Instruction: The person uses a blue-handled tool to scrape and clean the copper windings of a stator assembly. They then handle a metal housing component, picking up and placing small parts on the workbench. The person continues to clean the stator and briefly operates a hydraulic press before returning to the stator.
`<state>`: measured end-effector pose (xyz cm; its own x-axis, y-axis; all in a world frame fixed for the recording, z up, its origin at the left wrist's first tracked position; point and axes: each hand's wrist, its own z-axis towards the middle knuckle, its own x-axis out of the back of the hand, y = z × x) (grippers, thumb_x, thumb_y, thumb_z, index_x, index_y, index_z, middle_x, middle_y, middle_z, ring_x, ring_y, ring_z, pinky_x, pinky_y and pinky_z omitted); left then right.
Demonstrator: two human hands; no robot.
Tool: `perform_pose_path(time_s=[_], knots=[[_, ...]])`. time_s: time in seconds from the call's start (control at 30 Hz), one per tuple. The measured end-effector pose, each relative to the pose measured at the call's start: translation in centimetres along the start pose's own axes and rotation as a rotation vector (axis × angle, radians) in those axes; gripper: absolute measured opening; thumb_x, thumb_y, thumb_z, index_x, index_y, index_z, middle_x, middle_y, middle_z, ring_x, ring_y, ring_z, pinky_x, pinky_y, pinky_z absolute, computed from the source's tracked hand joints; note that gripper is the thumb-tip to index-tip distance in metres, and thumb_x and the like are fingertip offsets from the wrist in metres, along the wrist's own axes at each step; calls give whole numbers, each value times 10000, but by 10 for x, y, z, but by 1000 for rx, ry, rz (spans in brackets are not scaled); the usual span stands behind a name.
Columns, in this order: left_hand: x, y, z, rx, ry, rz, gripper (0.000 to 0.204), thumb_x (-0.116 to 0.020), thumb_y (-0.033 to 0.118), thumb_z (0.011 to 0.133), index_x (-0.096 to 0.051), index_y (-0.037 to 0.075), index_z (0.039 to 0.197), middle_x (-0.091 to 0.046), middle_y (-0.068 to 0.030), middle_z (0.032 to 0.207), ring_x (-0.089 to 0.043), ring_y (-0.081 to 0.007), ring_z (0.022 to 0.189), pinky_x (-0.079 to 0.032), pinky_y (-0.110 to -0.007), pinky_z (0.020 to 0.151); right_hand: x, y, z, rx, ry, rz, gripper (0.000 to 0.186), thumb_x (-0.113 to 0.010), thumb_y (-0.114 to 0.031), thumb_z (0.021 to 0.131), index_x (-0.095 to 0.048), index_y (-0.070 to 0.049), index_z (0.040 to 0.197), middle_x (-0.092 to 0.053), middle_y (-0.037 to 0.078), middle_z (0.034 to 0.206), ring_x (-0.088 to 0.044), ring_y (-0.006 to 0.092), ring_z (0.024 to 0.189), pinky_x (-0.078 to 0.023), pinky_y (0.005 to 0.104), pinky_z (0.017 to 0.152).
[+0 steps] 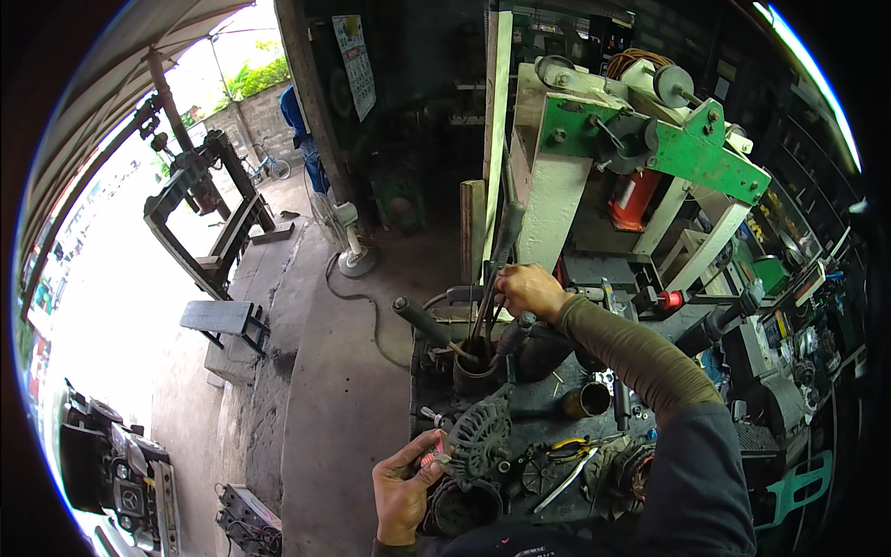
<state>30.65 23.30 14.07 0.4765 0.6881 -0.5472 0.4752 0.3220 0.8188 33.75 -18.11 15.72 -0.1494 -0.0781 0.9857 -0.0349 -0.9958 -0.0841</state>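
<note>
My left hand [397,497] pinches a small red-and-white packet [432,453] between thumb and fingers, just beside a round, slotted grey metal housing [483,434] that looks like part of an alternator. Farther off, my right hand [531,290] reaches over a dark can [475,382] with several long tools standing in it. Its fingers are closed at the upper ends of the tools; exactly what they grip is hidden. Yellow-handled pliers [570,449] lie on the dark workbench [543,399], near an open tin [588,401]. A ring with copper windings [640,472] sits by my right sleeve.
Behind the bench stands a cream-and-green metal frame [557,186] with a red cylinder [635,200]. Tools and parts crowd the right side. To the left are a white fan [349,243], a small bench [223,320], a battery-like box [249,522] and a vehicle front [121,473].
</note>
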Motion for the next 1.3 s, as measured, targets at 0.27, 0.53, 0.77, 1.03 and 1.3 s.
perform_pose_path(time_s=[0.27,0.53,0.77,1.03,1.3], knots=[[-1,1,1,-8,-1,19,464,-799,-68,911,-660,-132,1350,-761,-200,1218,-749,-250,1103,-603,-321,992,3,-2,0,-34,-10,9,228,-768,-276,891,-786,-91,1024,-727,137,1105,-739,350,1003,-612,471,848],[-5,-3,2,-28,-53,24,474,-808,-54,909,-660,-127,1354,-764,-204,1187,-750,-248,1076,-596,-316,981,14,-7,-7,-37,53,39,339,-749,-357,949,-769,-43,1077,-713,144,1164,-713,362,1101,-586,480,954],[-38,-1,15,-81,-162,148,480,-798,-65,908,-668,-101,1369,-663,-175,1396,-657,-260,1270,-543,-358,1089,85,-14,-67,-142,459,228,344,-655,-17,897,-746,-45,1227,-687,161,966,-698,414,900,-578,466,808],[-145,-34,66,72,-501,76,522,-735,-40,966,-543,-138,1441,-658,-212,1386,-683,-271,1251,-531,-394,1131,92,-73,-207,-555,944,1036,350,-660,75,1003,-696,-6,1342,-734,40,1001,-699,100,900,-569,259,815],[-205,-92,93,229,-508,-84,371,-605,27,1084,-557,-134,1415,-674,-227,1385,-688,-292,1255,-549,-382,1153,51,-94,-245,-514,1258,961,103,-702,52,993,-708,7,1086,-782,88,1089,-741,154,1041,-580,293,944]])
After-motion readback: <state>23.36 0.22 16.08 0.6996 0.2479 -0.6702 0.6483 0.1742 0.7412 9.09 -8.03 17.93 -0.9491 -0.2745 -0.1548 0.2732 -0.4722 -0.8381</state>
